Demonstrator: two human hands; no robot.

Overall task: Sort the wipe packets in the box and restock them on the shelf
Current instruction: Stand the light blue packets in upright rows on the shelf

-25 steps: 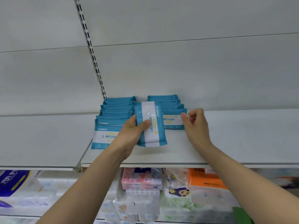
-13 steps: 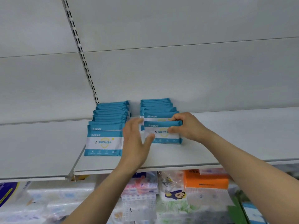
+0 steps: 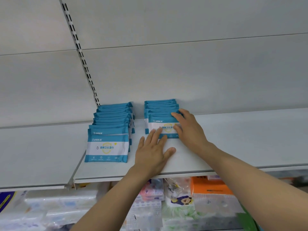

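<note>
On the white shelf [image 3: 233, 147], two rows of blue-and-white wipe packets run back toward the rear panel. The left row [image 3: 110, 130] sits just beside the slotted upright [image 3: 80, 52] and reaches closer to the shelf's front edge; the right row [image 3: 160, 110] stops further back. Both hands are on the right row's front packet [image 3: 164, 126]. The left hand [image 3: 152, 154] lies flat and relaxed on the shelf, its fingertips touching the packet's lower left corner. The right hand [image 3: 189, 129] rests over the packet's right end with fingers stretched out across the row's top edges, gripping nothing that I can see (though it covers that end, so the thumb's contact is hard to judge). Below the shelf, packaged goods crowd the next level: an orange box [image 3: 210, 185], a clear bag with a cartoon figure [image 3: 180, 200], pink packs [image 3: 151, 192], and pale wrapped bundles [image 3: 58, 202] at left, all blurred. The forearms hide part of them.
</note>
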